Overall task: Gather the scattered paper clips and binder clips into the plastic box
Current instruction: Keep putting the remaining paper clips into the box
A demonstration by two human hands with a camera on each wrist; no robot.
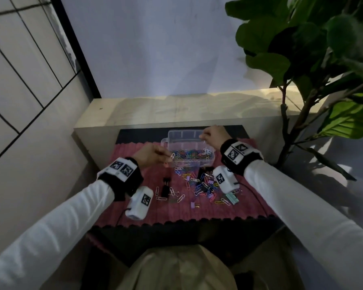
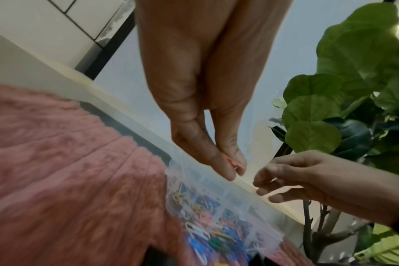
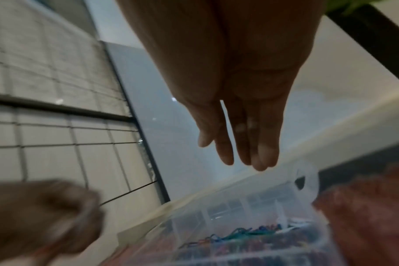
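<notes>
A clear plastic box (image 1: pixel 176 133) stands at the back of a pink mat (image 1: pixel 176 212), with many coloured paper clips inside. My left hand (image 1: pixel 167 156) hovers at the box's front left corner and pinches one paper clip (image 1: pixel 172 155) between thumb and finger (image 2: pixel 230 169). My right hand (image 1: pixel 203 136) hangs over the box's right rear; in the right wrist view its fingers (image 3: pixel 226 153) point down, straight and empty. Scattered paper clips and small binder clips (image 1: pixel 199 185) lie on the mat in front of the box, with black binder clips (image 1: pixel 165 186) to their left.
A pale stone ledge (image 1: pixel 176 109) runs behind the mat. A large leafy plant (image 1: pixel 312 59) stands at the right, its stem close to my right arm. A tiled wall (image 1: pixel 19 80) closes the left side. A mint binder clip (image 1: pixel 232 199) lies under the right wrist camera.
</notes>
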